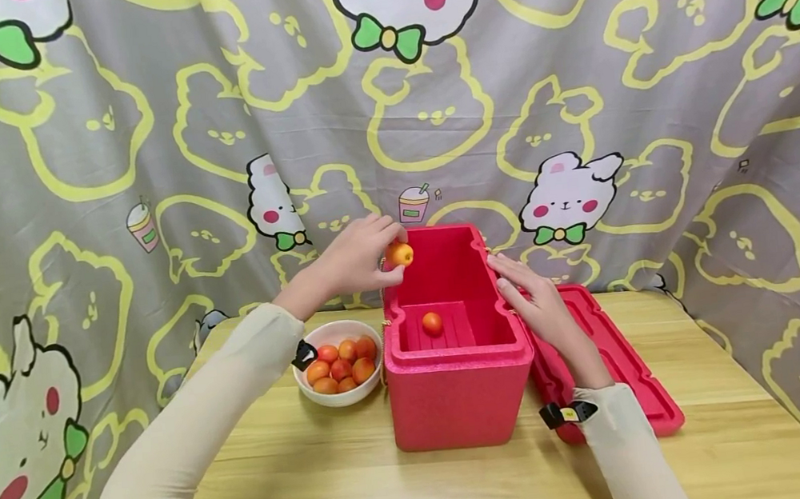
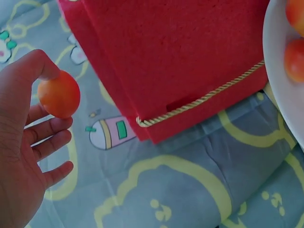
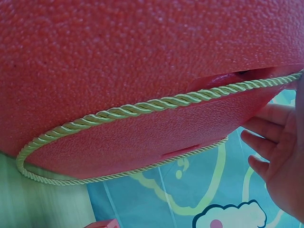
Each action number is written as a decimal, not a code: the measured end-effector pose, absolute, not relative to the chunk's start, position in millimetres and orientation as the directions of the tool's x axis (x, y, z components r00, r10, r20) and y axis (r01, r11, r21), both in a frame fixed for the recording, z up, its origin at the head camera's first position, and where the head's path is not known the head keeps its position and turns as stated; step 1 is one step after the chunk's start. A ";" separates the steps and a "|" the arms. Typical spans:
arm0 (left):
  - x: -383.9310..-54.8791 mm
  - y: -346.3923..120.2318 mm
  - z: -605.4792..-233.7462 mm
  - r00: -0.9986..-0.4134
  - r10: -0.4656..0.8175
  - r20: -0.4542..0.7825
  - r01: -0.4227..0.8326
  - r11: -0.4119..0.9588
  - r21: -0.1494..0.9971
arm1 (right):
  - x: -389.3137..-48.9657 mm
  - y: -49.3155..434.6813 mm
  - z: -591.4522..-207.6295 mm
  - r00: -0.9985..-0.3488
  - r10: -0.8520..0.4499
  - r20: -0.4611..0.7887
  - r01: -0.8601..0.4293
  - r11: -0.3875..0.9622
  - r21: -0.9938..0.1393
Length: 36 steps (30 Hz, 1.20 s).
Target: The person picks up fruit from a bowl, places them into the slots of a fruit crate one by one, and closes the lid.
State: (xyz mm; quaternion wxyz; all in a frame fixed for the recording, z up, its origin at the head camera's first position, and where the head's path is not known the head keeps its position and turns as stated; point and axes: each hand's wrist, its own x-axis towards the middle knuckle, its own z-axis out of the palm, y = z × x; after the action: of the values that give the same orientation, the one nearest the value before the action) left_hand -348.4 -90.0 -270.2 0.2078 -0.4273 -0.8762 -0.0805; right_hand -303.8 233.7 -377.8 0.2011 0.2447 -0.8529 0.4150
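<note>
My left hand (image 1: 364, 254) pinches an orange-yellow apricot (image 1: 399, 255) between thumb and fingers, above the left rim of a red foam box (image 1: 458, 400). In the left wrist view the same apricot (image 2: 59, 94) sits at the thumb and forefinger, the other fingers spread below it. One apricot (image 1: 432, 324) lies on the box floor. With its fingers fairly straight, my right hand (image 1: 538, 300) rests on the right rim. The right wrist view shows that hand (image 3: 280, 156) against the outer wall, near a gold rope (image 3: 156, 104).
Left of the box stands a white bowl (image 1: 342, 400) holding several apricots. A red lid (image 1: 631, 364) lies on the wooden table (image 1: 307, 483) to the right, partly behind my right arm. A patterned grey curtain (image 1: 330, 128) hangs close behind the box.
</note>
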 end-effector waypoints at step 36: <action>-341.9 -64.3 -278.0 -0.578 0.775 0.255 0.758 0.626 -0.183 | -304.3 235.2 -378.9 -0.786 -0.262 0.560 -0.602 0.530 -0.598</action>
State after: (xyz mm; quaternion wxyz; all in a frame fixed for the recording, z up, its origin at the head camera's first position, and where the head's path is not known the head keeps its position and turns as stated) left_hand -341.9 -64.3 -278.0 0.1566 -0.4316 -0.8880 0.0269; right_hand -304.3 235.2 -378.9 0.2056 0.2541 -0.8500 0.4130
